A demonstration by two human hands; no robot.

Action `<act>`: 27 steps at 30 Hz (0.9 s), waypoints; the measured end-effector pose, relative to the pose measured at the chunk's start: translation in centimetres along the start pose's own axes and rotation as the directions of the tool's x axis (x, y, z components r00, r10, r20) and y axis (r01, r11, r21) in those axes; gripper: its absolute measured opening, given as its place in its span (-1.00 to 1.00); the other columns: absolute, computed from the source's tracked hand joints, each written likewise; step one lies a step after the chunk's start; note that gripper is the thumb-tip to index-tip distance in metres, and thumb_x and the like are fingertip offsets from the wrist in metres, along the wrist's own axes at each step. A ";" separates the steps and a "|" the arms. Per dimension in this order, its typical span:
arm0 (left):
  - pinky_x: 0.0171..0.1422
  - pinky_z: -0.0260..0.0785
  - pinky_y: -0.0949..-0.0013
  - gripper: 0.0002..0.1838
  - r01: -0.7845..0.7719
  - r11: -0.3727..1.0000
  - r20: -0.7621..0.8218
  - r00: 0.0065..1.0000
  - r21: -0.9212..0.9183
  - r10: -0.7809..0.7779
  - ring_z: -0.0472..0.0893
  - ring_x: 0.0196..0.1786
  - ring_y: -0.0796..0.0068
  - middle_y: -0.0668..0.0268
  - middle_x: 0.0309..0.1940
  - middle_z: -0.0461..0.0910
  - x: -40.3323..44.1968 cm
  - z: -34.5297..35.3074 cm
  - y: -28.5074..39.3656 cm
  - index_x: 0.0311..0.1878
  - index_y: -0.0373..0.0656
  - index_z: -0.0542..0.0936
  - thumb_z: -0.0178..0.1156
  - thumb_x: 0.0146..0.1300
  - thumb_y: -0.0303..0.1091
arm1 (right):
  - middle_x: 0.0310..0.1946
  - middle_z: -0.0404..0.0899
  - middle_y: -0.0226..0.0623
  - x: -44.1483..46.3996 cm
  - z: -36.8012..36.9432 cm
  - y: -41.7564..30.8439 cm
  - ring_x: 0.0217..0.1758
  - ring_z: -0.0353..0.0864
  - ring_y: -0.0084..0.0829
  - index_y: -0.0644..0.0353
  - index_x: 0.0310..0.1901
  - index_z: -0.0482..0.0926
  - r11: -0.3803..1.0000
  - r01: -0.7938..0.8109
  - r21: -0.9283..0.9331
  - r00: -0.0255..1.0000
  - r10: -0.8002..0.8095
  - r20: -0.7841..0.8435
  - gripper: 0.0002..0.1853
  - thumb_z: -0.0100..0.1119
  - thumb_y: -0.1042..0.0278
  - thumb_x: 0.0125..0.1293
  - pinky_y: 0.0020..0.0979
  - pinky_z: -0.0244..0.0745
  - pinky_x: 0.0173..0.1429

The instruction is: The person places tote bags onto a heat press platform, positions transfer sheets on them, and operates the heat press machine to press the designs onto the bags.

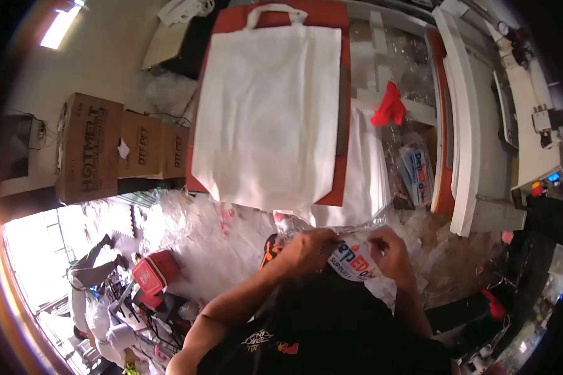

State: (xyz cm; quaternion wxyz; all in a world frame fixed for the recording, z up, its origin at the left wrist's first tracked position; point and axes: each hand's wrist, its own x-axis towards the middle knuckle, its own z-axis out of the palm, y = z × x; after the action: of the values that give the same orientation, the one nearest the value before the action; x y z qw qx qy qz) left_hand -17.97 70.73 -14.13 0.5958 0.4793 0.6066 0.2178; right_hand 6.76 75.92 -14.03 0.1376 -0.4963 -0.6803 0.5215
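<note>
In front of my torso I hold a printed transfer film [355,261] with blue and red lettering, partly hidden by my fingers. My left hand [309,250] is closed on its left side, and my right hand [389,248] pinches near its upper right edge. Beyond them a white tote bag [269,119] lies flat on a red board [341,12], its handle loop toward the far end. To the right of it, a stack of white bags [368,165] lies partly under the board, with clear plastic along its near edge.
A red cloth [389,105] and a pile of similar printed films [416,172] sit right of the bags. Cardboard boxes [91,147] stand at left. Crumpled clear film [194,231] covers the floor near a red cooler [156,272]. Another person [84,281] is at far left.
</note>
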 end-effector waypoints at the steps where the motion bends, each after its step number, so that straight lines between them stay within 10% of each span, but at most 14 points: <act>1: -0.03 0.56 0.25 -0.81 -0.109 0.992 -0.086 0.990 0.060 0.114 0.73 -0.13 0.25 0.11 -0.23 0.72 -0.5 -2.3 -0.2 -0.07 -0.21 0.69 0.29 0.29 -0.37 | -0.29 0.55 -0.17 1.6 0.2 -2.2 -0.21 0.64 -0.33 0.30 -0.13 0.57 0.999 0.029 0.041 0.999 -0.028 -0.031 -0.76 0.24 0.67 0.14 -0.39 0.54 -0.13; 6: -0.26 0.46 0.39 -0.79 -0.150 0.987 -0.476 0.865 0.052 0.157 0.60 -0.40 0.58 0.21 -0.43 0.70 1.9 -16.7 -1.0 -0.14 -0.29 0.67 0.27 0.32 -0.31 | -0.05 0.57 -0.10 10.1 0.9 -12.6 -0.02 0.61 -0.21 0.25 0.04 0.55 0.858 0.424 -0.289 0.798 -0.505 -0.329 -0.64 0.33 0.53 0.19 -0.29 0.53 0.03; 12: -0.13 0.52 0.26 -0.69 -0.091 0.988 -0.725 0.671 0.128 0.156 0.73 -0.28 0.25 0.12 -0.35 0.73 10.5 -28.7 -3.8 -0.10 -0.29 0.69 0.31 0.22 -0.25 | 0.06 0.52 -0.10 19.4 5.7 -13.0 0.15 0.49 -0.05 0.21 0.10 0.52 0.766 0.472 -0.436 0.588 -0.643 -0.492 -0.59 0.31 0.48 0.19 -0.15 0.41 0.24; 25: 0.06 0.50 0.17 -0.55 -0.031 0.990 -0.693 0.711 0.139 0.120 0.69 -0.08 0.10 0.06 -0.16 0.72 11.0 -31.0 -4.4 0.14 -0.23 0.60 0.28 0.22 -0.22 | 0.30 0.39 -0.09 23.6 10.0 -10.0 0.38 0.32 0.01 0.22 0.26 0.47 0.647 0.245 -0.723 0.737 -0.608 -0.295 -0.44 0.28 0.23 0.23 -0.02 0.26 0.43; 27: 0.26 0.39 0.07 -0.43 -0.065 0.764 -0.666 0.448 0.642 0.597 0.55 0.20 0.05 0.04 0.15 0.58 9.7 -30.4 -5.9 0.32 -0.15 0.46 0.22 0.24 -0.22 | 0.31 0.39 -0.11 23.7 10.1 -9.8 0.39 0.31 0.01 0.21 0.26 0.47 0.643 0.248 -0.725 0.723 -0.620 -0.303 -0.44 0.27 0.22 0.23 -0.01 0.25 0.42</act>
State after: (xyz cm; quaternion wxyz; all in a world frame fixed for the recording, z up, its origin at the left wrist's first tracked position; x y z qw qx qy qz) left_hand -46.55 85.62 -18.11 0.0100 0.5691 0.7378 0.3629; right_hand -16.66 89.88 -17.76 0.2677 -0.4476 -0.8518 0.0488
